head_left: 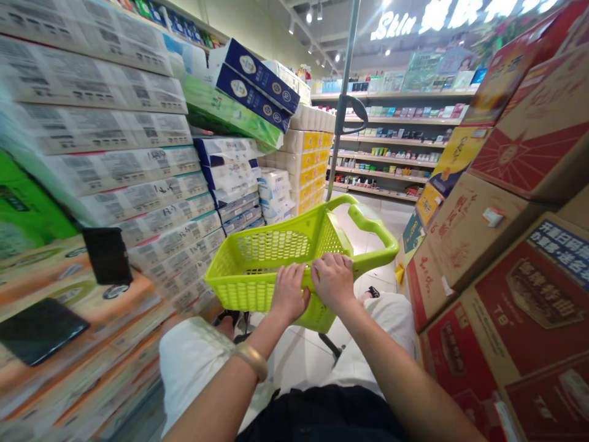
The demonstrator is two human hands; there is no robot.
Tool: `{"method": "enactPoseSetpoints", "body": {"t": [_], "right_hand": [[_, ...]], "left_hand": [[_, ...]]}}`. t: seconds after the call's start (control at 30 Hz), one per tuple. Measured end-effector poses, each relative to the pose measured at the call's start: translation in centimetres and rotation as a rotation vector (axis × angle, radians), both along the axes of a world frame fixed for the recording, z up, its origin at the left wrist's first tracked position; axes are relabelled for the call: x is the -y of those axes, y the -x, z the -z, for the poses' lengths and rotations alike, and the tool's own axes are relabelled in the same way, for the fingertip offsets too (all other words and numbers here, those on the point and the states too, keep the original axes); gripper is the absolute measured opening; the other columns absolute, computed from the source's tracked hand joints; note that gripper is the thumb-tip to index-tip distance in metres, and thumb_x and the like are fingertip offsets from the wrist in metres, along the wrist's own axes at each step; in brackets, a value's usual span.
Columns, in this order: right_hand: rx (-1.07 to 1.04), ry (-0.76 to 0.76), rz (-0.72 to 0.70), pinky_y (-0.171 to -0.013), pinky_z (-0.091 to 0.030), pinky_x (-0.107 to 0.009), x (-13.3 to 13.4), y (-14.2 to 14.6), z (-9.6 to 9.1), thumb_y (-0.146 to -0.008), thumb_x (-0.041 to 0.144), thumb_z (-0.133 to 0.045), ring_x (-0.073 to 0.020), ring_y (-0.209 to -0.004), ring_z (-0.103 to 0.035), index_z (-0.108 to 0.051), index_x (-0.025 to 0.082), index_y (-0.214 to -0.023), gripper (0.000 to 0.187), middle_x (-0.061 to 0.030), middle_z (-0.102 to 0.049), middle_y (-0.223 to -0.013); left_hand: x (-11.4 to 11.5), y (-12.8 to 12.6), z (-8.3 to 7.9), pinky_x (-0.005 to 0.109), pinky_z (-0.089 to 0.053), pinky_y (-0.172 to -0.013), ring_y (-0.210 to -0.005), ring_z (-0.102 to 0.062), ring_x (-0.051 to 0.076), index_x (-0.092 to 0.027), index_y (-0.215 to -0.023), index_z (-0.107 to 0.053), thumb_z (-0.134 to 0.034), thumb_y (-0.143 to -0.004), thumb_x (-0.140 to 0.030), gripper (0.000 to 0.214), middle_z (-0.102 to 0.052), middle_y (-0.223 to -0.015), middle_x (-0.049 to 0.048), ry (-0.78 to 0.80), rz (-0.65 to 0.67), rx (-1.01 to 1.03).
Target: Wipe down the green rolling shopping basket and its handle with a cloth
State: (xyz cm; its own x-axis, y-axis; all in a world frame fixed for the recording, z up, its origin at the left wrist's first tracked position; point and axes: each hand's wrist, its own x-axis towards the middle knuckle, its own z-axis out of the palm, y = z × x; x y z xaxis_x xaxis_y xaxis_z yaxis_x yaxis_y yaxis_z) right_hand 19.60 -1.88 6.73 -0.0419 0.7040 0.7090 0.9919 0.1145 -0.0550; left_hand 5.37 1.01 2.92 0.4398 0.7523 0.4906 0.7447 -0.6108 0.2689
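Observation:
A lime-green shopping cart (257,285) with perforated basket walls stands in front of my knees, its looped handle (384,230) toward the right. My left hand (289,291) is closed over the near rim, fingers curled into the basket and thumb outside. Right beside it, my right hand (334,279) grips the same rim, closer to the handle end. No goods show in the visible part of the basket. A gold bangle (251,361) circles my left wrist.
Stacked tissue packs (115,123) rise on the left, with a black phone (41,331) and a small black stand (108,255) on lower packs. Red and brown cartons (506,215) line the right. A metal pole (341,116) and product shelves (396,144) lie ahead.

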Motion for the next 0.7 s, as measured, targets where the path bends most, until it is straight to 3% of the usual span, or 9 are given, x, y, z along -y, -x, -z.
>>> {"method": "enactPoseSetpoints", "body": {"t": [0.13,0.3,0.4,0.57,0.63,0.7], "right_hand": [[-0.027,-0.035,-0.034,-0.089,-0.026,-0.036,1.2,-2.1,-1.0,-0.089,0.03,-0.055,-0.0191,-0.087,-0.05,-0.067,0.024,-0.078,0.017,-0.0021,-0.063,-0.085],[-0.156,-0.215,0.2,-0.092,-0.025,-0.04,2.3,-6.7,-2.3,-0.089,0.03,-0.055,-0.0229,-0.094,-0.049,-0.069,0.022,-0.081,0.018,-0.0059,-0.063,-0.092],[-0.178,-0.196,0.186,-0.093,-0.027,-0.04,2.1,-5.1,-1.5,-0.089,0.028,-0.055,-0.0237,-0.095,-0.048,-0.068,0.021,-0.08,0.017,-0.0068,-0.062,-0.091],[-0.102,-0.085,-0.028,-0.095,-0.027,-0.037,1.4,0.6,0.9,-0.088,0.026,-0.057,-0.021,-0.095,-0.049,-0.067,0.024,-0.08,0.013,-0.0038,-0.063,-0.091],[-0.097,-0.079,-0.046,-0.095,-0.027,-0.037,1.4,0.4,0.9,-0.088,0.026,-0.057,-0.0204,-0.095,-0.05,-0.067,0.025,-0.08,0.013,-0.0028,-0.064,-0.091],[-0.104,-0.084,-0.033,-0.094,-0.026,-0.038,1.6,-1.5,0.4,-0.088,0.027,-0.057,-0.0205,-0.096,-0.051,-0.068,0.025,-0.08,0.014,-0.0028,-0.064,-0.092]], "left_hand": [[0.2,-0.4,0.3,0.048,-0.034,-0.103,-0.109,-0.05,0.029,-0.02,-0.12,-0.049,-0.053,-0.072,-0.018,0.049,-0.058,-0.112,0.0103,0.028,-0.005,0.032],[0.3,0.5,0.5,0.046,-0.033,-0.102,-0.106,-0.047,0.028,-0.019,-0.121,-0.046,-0.053,-0.07,-0.018,0.051,-0.055,-0.111,0.0096,0.048,0.018,0.001],[0.7,-0.1,0.7,0.047,-0.032,-0.101,-0.106,-0.046,0.029,-0.019,-0.12,-0.045,-0.054,-0.069,-0.019,0.052,-0.054,-0.111,0.01,0.039,-0.015,0.006],[1.0,-0.5,0.7,0.045,-0.035,-0.096,-0.106,-0.048,0.028,-0.021,-0.12,-0.044,-0.053,-0.068,-0.019,0.053,-0.054,-0.11,0.0094,0.051,0.023,0.012],[1.1,-0.4,0.4,0.044,-0.035,-0.095,-0.106,-0.048,0.027,-0.021,-0.12,-0.044,-0.053,-0.069,-0.019,0.053,-0.055,-0.11,0.009,0.069,0.048,0.011],[1.1,-0.3,0.3,0.043,-0.036,-0.094,-0.106,-0.048,0.027,-0.022,-0.12,-0.045,-0.053,-0.069,-0.018,0.052,-0.055,-0.11,0.0084,0.084,0.049,0.013]]}}
